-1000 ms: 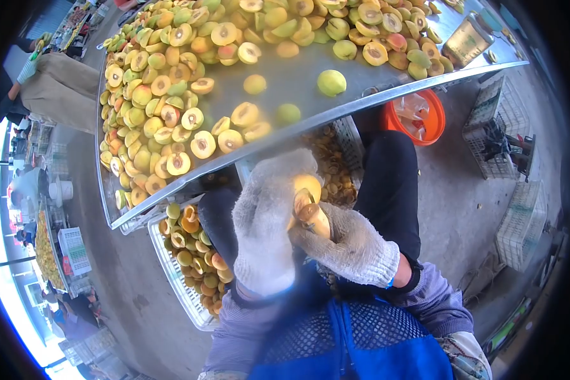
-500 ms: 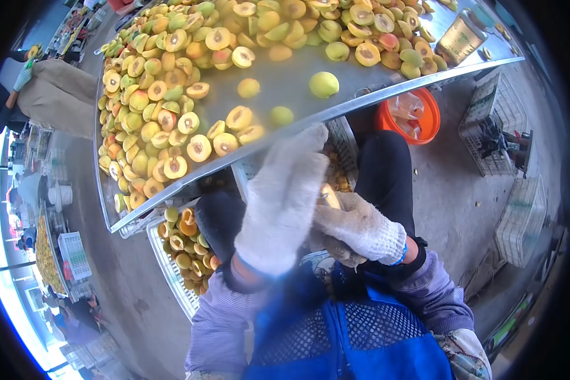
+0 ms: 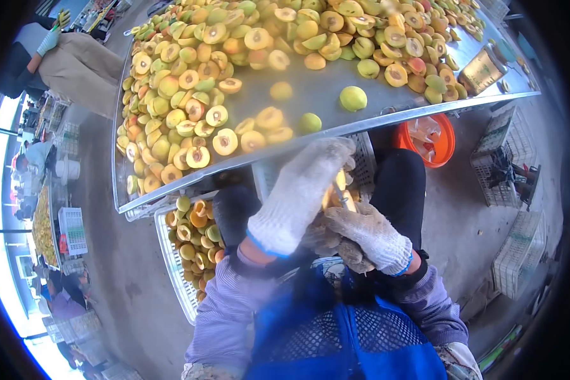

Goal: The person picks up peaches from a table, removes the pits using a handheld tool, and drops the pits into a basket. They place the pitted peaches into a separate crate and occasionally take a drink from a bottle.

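Observation:
My left hand (image 3: 304, 193), in a whitish work glove, curls its fingers over a yellow peach half (image 3: 329, 195), mostly hidden by the glove. Close beside it, my right hand (image 3: 367, 235), in a stained glove, is closed around a small tool with a metal tip (image 3: 346, 197). The tip points up at the fruit; its handle is hidden in the fist. Both hands are above my lap, just below the edge of a metal table (image 3: 234, 166). Halved yellow peaches (image 3: 225, 142) with brown pits are heaped on the table, and a green-yellow peach (image 3: 353, 98) lies apart.
A white basket of hollowed halves (image 3: 196, 240) stands by one knee; another crate (image 3: 363, 158) sits between my knees under the table edge. An orange bucket (image 3: 446, 142) and white crates (image 3: 501, 180) are on the right. A gloved person (image 3: 76, 63) stands at far left.
My left hand has come down onto the fruit beside my right hand, and the metal tip now shows between them. The whole view has shifted slightly, with the table appearing farther right.

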A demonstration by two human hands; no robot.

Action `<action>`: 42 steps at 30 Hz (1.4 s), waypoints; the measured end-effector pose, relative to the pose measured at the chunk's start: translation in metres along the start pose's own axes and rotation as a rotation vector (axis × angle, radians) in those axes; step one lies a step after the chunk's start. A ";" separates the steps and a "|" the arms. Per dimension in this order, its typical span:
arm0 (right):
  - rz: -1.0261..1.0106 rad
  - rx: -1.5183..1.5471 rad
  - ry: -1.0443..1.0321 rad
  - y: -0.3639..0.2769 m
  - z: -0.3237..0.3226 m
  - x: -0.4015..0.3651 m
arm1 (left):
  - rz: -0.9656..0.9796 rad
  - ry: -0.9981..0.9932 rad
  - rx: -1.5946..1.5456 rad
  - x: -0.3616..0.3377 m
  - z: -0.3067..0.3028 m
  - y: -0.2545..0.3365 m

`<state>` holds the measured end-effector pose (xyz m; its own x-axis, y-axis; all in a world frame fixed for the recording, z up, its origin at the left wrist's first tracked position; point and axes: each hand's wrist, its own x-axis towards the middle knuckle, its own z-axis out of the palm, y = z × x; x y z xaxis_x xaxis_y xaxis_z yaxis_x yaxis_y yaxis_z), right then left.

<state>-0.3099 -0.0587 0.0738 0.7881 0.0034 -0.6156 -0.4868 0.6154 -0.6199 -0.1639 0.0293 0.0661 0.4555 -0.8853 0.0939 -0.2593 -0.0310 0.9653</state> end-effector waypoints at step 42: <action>-0.387 -0.743 0.174 0.015 0.008 0.027 | -0.027 0.093 0.170 -0.031 0.000 -0.013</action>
<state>-0.2930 -0.0433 0.0512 0.9105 -0.2588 -0.3226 -0.3635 -0.1288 -0.9227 -0.1745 0.0576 0.0511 0.5393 -0.8364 0.0983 -0.3822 -0.1391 0.9135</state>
